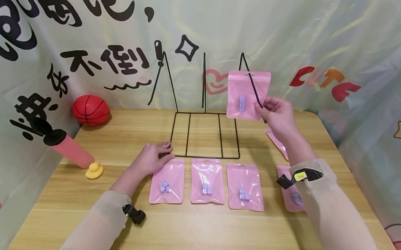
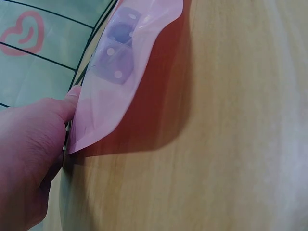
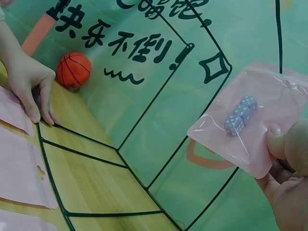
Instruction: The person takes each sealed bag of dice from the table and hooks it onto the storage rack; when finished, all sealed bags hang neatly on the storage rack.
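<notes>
A black wire display rack point(image 1: 205, 157) stands on the table, with hook arms slanting forward at its top. My right hand point(image 1: 280, 116) pinches the lower right corner of a pink zip bag point(image 1: 235, 85), which has a column of dice point(image 3: 242, 115) inside. The right hook point(image 1: 254, 85) passes through the bag's top hole area and slants down across its front. My left hand point(image 1: 151, 159) grips the rack's front left corner with thumb and fingers. Just below that hand lies another pink dice bag point(image 1: 170, 173), seen close in the left wrist view.
Two more pink bags point(image 1: 206, 173) point(image 1: 244, 175) lie in the front row. At the right, further pink bags point(image 1: 287, 197) are partly under my right arm. A red basketball point(image 1: 91, 110), a pink bottle point(image 1: 74, 151) and a yellow duck point(image 1: 94, 171) stand at the left. A printed cloth hangs behind.
</notes>
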`<control>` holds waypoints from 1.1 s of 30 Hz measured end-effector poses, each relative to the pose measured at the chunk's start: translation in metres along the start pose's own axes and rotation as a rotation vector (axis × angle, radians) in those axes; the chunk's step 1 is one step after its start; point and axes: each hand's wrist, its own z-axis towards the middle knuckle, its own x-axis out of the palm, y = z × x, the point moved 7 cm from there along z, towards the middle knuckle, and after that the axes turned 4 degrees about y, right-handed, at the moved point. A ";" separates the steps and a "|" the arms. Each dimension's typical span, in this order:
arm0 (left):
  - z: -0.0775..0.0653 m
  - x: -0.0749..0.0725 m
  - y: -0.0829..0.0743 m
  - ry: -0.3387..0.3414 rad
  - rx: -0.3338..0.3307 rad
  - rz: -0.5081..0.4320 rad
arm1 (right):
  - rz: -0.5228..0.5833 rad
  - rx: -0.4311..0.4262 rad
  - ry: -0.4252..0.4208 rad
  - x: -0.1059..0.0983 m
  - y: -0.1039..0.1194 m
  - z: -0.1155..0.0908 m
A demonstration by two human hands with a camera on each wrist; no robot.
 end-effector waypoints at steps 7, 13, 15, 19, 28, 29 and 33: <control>-0.001 0.002 0.000 0.004 -0.012 -0.007 | 0.102 -0.012 0.006 0.000 0.000 0.006; -0.001 0.003 0.000 0.013 -0.023 -0.003 | 0.097 0.000 0.004 -0.005 -0.005 0.005; -0.001 0.003 0.001 0.014 -0.027 -0.004 | 0.059 0.005 0.005 -0.010 -0.008 0.004; 0.000 0.004 0.003 0.015 -0.031 -0.008 | -0.017 0.005 0.026 -0.023 -0.013 -0.001; -0.002 0.004 0.004 0.019 -0.032 -0.009 | -0.245 0.054 0.061 -0.065 -0.026 -0.019; -0.002 0.004 0.003 0.019 -0.030 -0.010 | -0.288 0.074 0.064 -0.070 -0.028 -0.022; -0.003 0.002 0.003 0.017 -0.025 -0.007 | -0.432 0.149 0.092 -0.089 -0.039 -0.030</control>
